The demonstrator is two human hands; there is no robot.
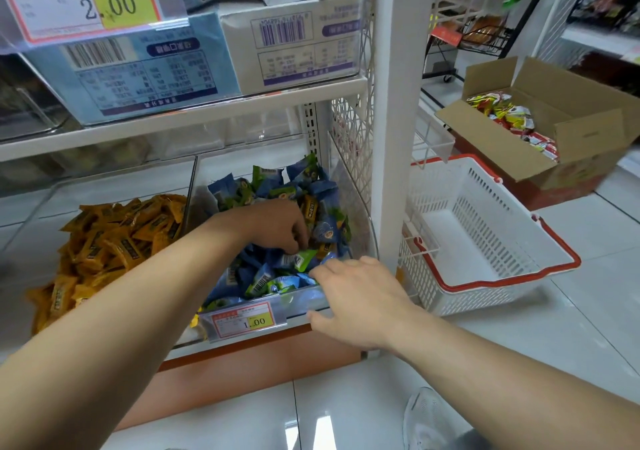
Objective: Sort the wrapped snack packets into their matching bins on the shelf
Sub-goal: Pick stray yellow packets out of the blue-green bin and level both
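A clear bin (360, 207) on the bottom shelf holds a heap of blue-and-green snack packets (277, 186), with a few orange packets (310, 207) mixed in. My left hand (273, 224) reaches into that heap, its fingers curled down among the packets; what they hold is hidden. My right hand (356, 294) lies at the bin's front right corner, fingers spread over the rim and touching the front packets. To the left, another clear bin holds a pile of orange packets (114, 238).
A white shopping basket (485, 242) with red handles stands tilted on the floor right of the shelf post (398, 103). Behind it, an open cardboard box (540, 120) holds red-and-yellow packets. Cartons fill the shelf above. A 1.00 price tag (244, 320) hangs on the bin front.
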